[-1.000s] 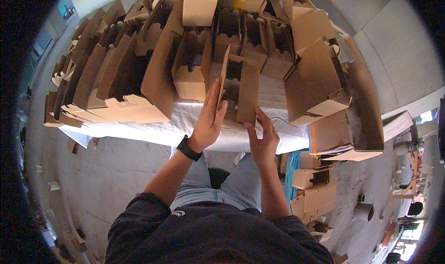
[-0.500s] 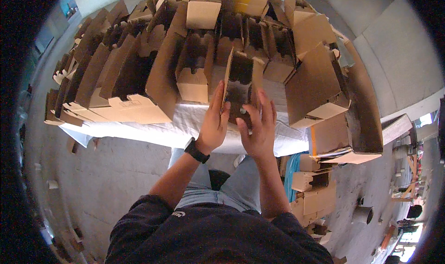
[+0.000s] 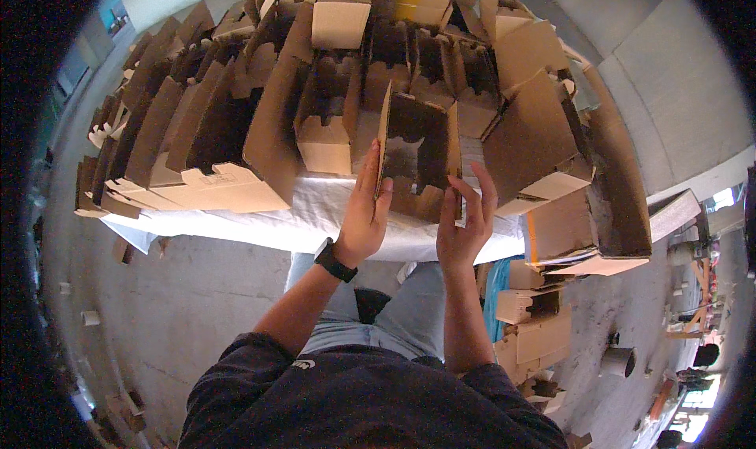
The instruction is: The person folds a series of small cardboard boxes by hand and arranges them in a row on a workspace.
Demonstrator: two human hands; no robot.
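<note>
An open-topped brown cardboard box (image 3: 419, 201) stands at the near edge of the table, between my two hands. My left hand (image 3: 364, 217) lies along the outside of its left wall, fingers straight and thumb at the near left corner, gripping that side. At the near right corner, my right hand (image 3: 466, 224) has its bent index finger and thumb on the box's edge, while its other fingers are raised and spread. Notched flaps show at the box's near end, and its inside is dark with a lighter patch on the bottom.
Similar open boxes (image 3: 324, 146) stand in rows behind and to the left. A larger box (image 3: 531, 146) is close on the right, beside a long tray-like carton (image 3: 622, 256). White cloth (image 3: 323, 213) covers the table. More cartons (image 3: 543, 335) are stacked below, at the right.
The box has spread from narrow to wide, its right wall now farther right. My right hand has moved right with that wall; my left hand has stayed nearly in place.
</note>
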